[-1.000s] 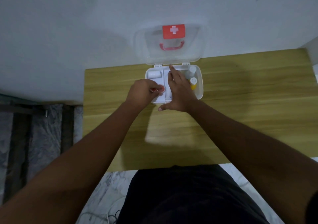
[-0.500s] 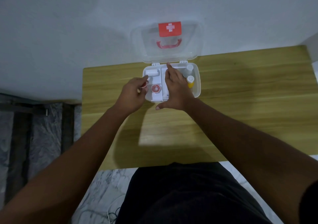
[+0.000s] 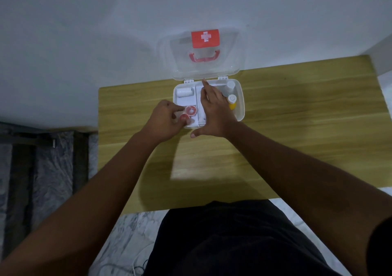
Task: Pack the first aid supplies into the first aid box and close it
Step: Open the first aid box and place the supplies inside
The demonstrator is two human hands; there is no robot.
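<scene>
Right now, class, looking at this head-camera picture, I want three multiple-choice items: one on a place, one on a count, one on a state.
1. Where does the white gauze roll lie in the first aid box?
A. far left compartment
B. on the table
C. in the lid

2. How many red tape rolls show by the left hand?
A. none
B. two
C. five

3. How is the lid?
A. shut
C. raised open
B. taken off

Answers: 1 A, it lies at the far left corner. 2 B, one roll lies beside another. 3 C, it stands upright on its hinges.
</scene>
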